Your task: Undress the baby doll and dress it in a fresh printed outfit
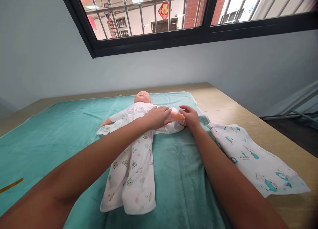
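A baby doll (142, 97) lies on its back, head toward the wall. Under and around it is a white romper (136, 159) with small animal prints, its legs spread toward me. My left hand (157, 117) reaches across the doll's chest, fingers closed on the doll's arm at the white inner sleeve. The doll's bare forearm (177, 116) sticks out between my hands. My right hand (190, 116) is at the end of that arm, fingers bent around the romper sleeve (171, 128); its exact grip is partly hidden. The doll's other hand (106, 122) rests on the left.
A teal blanket (179, 182) covers much of the wooden table (280, 143). To the right lies a folded white cloth (250, 156) with teal prints. A yellow-brown strip (11, 185) is at the left edge. Behind stand a wall and a barred window (149, 47).
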Demonstrator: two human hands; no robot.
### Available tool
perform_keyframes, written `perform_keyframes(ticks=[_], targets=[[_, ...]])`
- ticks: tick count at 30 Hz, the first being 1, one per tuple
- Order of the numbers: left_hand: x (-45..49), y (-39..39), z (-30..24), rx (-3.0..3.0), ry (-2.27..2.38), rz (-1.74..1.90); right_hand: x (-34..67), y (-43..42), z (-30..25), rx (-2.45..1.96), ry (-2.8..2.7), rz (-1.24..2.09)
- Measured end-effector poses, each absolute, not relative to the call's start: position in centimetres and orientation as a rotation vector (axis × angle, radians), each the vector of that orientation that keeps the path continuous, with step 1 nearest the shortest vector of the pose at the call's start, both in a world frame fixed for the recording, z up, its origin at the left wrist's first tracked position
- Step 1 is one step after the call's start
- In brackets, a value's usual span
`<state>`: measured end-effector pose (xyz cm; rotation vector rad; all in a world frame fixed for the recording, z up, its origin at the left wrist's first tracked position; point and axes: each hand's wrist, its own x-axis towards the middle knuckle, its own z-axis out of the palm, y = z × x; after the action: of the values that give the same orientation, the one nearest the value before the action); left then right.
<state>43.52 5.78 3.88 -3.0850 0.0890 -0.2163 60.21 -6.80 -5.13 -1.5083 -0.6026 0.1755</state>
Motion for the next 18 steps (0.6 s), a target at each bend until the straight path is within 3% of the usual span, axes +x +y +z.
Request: perform_keyframes(ticks=[5, 10, 14, 18], targets=[[38.3, 7.2, 4.2, -3.331, -0.014, -0.359, 59.7, -6.8, -3.5, -1.530, -0.580, 0.020], [34.1, 9.2, 2.8, -3.385, -0.307, -0.855, 53.6, -5.4, -1.2, -1.852, -1.174, -0.350], [31.2, 11.0, 1.4, -3.474, -0.497, -0.921, 50.7, -4.7, -2.3, -2.126, -1.341, -0.625], [28.9, 12.3, -0.1, -3.686, -0.562, -1.017, 51.7, -4.4, -4.4, -2.271, -1.332, -0.636]])
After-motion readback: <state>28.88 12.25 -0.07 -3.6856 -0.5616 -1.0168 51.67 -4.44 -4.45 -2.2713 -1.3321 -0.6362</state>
